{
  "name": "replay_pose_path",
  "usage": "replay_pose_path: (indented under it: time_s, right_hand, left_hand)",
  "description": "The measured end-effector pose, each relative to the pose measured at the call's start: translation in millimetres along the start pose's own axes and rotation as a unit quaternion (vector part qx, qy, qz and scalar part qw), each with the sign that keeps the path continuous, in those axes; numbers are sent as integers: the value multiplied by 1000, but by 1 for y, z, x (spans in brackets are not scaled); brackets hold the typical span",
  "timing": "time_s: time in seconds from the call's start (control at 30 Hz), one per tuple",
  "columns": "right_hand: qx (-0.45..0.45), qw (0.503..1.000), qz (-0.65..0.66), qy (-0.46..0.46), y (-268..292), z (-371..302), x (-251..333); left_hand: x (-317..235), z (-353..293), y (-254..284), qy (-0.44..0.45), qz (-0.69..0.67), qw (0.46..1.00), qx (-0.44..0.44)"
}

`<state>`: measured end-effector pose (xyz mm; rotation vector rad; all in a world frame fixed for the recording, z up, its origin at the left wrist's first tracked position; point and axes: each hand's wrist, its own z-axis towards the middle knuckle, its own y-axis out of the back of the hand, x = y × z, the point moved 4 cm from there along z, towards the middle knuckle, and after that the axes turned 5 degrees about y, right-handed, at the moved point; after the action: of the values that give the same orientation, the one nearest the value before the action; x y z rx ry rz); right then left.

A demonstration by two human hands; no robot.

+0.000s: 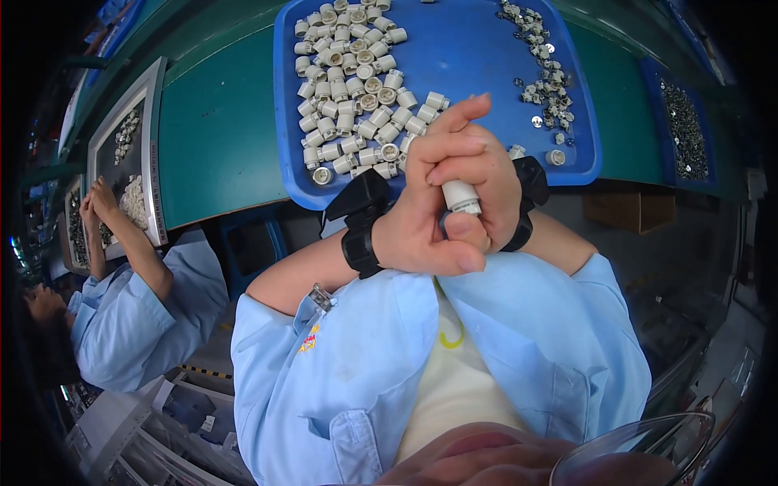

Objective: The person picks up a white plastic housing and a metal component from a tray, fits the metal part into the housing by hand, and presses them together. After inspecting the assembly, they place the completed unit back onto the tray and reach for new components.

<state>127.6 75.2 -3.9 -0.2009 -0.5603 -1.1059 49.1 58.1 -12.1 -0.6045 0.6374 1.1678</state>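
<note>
"Where's the piece being worked on?"

"The white cylinder [460,197] is between the two hands, in front of the chest, just off the near rim of the blue tray [470,57]."

"And the fingers?"

"Those of the left hand [412,227] and right hand [498,182] are curled in together, pressed around it, a thumb at its lower end. The overlap hides exactly which fingertips bear on it."

"How far along is it?"

"This one looks mid-handling, I'd judge. Many white pieces [344,89] fill the tray's left side; small metallic parts [551,85] lie along its right. Plenty seems left, but I can't tell whether the white ones are finished or waiting."
</note>
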Motion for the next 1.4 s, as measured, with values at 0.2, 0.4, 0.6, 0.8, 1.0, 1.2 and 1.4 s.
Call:
replay_pose_path:
  time_s: [0.2, 0.4, 0.6, 0.8, 1.0, 1.2, 1.4]
  right_hand:
    - [-12, 993, -44, 112, -1, 8, 12]
    - [95, 995, -7, -23, 3, 26, 1]
    - [101, 978, 91, -155, 2, 12, -8]
    - [117, 978, 82, -151, 4, 11, -3]
    - [98, 990, 33, -97, 1, 12, 6]
    - [37, 986, 63, -153, -8, 6, 9]
    - [22, 991, 58, -122, -6, 9, 8]
  left_hand:
    - [-15, 1, 3, -19, -22, 1000, -12]
    - [-15, -3, 18, 63, -2, 998, -23]
    - [-7, -6, 23, 183, -73, 976, -95]
    - [-9, -3, 19, 143, -24, 988, -52]
    - [-7, 0, 14, 21, 6, 998, -64]
    - [-7, -5, 17, -3, 34, 998, -46]
    - [-20, 1, 18, -24, 109, 993, -32]
